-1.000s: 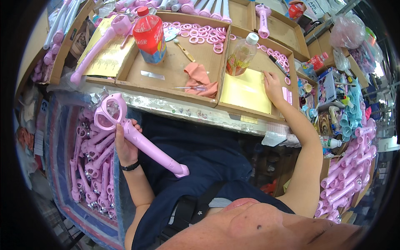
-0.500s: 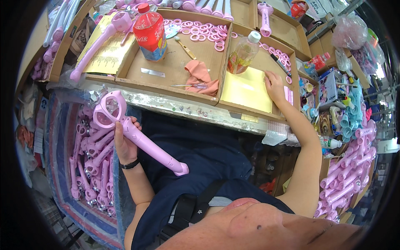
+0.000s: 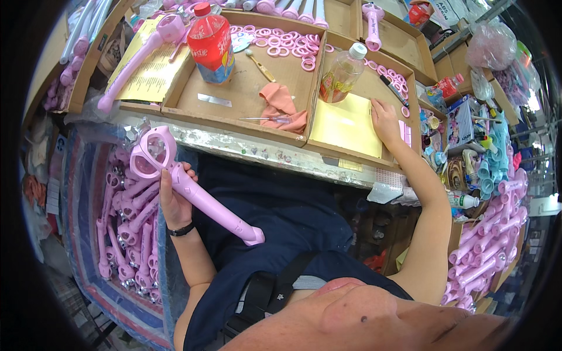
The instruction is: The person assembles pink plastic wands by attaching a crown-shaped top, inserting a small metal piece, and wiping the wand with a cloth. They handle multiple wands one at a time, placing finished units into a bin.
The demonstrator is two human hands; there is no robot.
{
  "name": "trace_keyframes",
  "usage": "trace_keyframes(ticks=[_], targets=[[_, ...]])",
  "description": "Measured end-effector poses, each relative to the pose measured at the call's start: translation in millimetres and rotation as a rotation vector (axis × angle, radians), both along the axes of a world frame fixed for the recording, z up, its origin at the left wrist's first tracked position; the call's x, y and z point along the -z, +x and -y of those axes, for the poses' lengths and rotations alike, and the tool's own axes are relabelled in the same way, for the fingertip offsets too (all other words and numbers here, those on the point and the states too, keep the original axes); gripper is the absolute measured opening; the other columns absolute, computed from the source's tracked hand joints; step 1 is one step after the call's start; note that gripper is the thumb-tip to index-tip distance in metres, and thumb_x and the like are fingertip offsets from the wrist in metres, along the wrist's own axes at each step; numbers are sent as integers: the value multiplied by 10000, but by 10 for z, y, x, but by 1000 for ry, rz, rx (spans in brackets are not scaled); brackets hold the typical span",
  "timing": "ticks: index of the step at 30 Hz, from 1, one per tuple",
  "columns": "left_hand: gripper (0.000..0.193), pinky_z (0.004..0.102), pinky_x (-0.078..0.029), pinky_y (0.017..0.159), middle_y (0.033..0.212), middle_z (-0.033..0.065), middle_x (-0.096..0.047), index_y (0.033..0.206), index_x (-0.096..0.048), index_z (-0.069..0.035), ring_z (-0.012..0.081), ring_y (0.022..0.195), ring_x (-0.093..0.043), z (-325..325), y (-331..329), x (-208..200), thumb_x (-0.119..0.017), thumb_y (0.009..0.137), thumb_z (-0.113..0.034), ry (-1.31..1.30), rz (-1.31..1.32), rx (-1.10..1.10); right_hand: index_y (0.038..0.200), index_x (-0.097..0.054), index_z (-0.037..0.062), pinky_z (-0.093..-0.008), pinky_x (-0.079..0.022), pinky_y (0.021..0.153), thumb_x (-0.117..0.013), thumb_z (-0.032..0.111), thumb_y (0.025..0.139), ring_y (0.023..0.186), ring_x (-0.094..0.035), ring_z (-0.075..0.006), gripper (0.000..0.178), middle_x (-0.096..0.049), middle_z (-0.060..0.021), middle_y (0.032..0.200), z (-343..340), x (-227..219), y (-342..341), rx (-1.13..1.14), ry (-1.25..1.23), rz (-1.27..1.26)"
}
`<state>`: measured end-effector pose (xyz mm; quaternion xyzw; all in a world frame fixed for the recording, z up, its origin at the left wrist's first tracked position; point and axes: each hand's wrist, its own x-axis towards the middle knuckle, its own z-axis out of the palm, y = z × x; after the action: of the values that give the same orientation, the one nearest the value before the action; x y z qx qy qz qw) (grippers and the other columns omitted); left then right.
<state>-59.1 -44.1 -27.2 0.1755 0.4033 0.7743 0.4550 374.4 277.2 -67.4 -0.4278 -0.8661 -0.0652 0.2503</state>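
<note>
My left hand [image 3: 177, 205] is closed around the neck of a pink plastic wand [image 3: 216, 209], just below its ring-shaped open head. A clear faceted piece sits on top of that head. The wand slants down to the right, its base over my dark apron. On the bench, my right hand [image 3: 385, 124] lies at the right edge of a yellow sheet of paper [image 3: 344, 128], fingers loosely bent and touching it. Beside that hand are a black marker [image 3: 391, 88] and several small pink rings [image 3: 399, 80] in a cardboard tray [image 3: 410, 58].
Left of me a striped bag [image 3: 88, 257] holds several pink wands; more are piled [image 3: 489, 240] at the right. Two drink bottles, red [image 3: 209, 47] and clear [image 3: 341, 76], stand in the trays. A toothbrush [image 3: 260, 66], an orange cloth [image 3: 280, 105] and a screwdriver [image 3: 266, 119] lie between them.
The wand in my left hand has shifted very slightly, its head a touch to the left. My right hand stays on the yellow paper.
</note>
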Motion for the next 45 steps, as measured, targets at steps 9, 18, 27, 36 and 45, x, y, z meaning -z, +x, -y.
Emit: trace_keyframes(ticks=[9, 18, 27, 36, 45], targets=[[407, 284, -500, 741, 962, 113, -600, 1074, -518, 18, 159, 826, -587, -3, -5, -7, -498, 951, -369, 2, -1, -8, 1077, -621, 13, -382, -466, 817, -570, 113, 861, 925, -563, -329, 244, -604, -152, 1047, 10, -34, -16, 2, -34, 61], [420, 289, -494, 743, 956, 111, -598, 1067, -520, 17, 162, 822, -579, 29, -45, 12, -500, 946, -385, -25, 13, -24, 943, -686, 15, -291, -487, 783, -559, 186, 902, 969, -598, -221, 217, -587, -139, 1163, -30, -82, 296, -22, -391, -314], [671, 419, -334, 1025, 1158, 169, -489, 1337, -331, 36, 247, 1081, -482, 83, -229, -25, -658, 856, -299, 600, 328, 54, 760, -629, -29, -283, -445, 888, -309, 471, 989, 1016, -573, -208, 637, -582, -135, 1193, -310, -250, 767, 64, -648, -1466], [681, 653, -166, 1071, 1452, 181, -314, 1396, -332, -161, 388, 1351, -261, -17, 399, -137, -621, 838, -427, 458, 432, 137, 1033, -508, -24, -273, -472, 771, -562, 20, 894, 843, -576, -171, 156, -599, -152, 1005, 1035, -1021, -524, -216, 89, -1097], [612, 604, -311, 1040, 1374, 129, -425, 1328, -362, -198, 348, 1283, -393, -87, 758, -260, -569, 846, -513, 331, 306, 24, 910, -572, 23, -145, -365, 549, -648, 14, 851, 618, -464, -5, 97, -571, 26, 765, 2072, -968, -1966, -270, -1002, -1378]])
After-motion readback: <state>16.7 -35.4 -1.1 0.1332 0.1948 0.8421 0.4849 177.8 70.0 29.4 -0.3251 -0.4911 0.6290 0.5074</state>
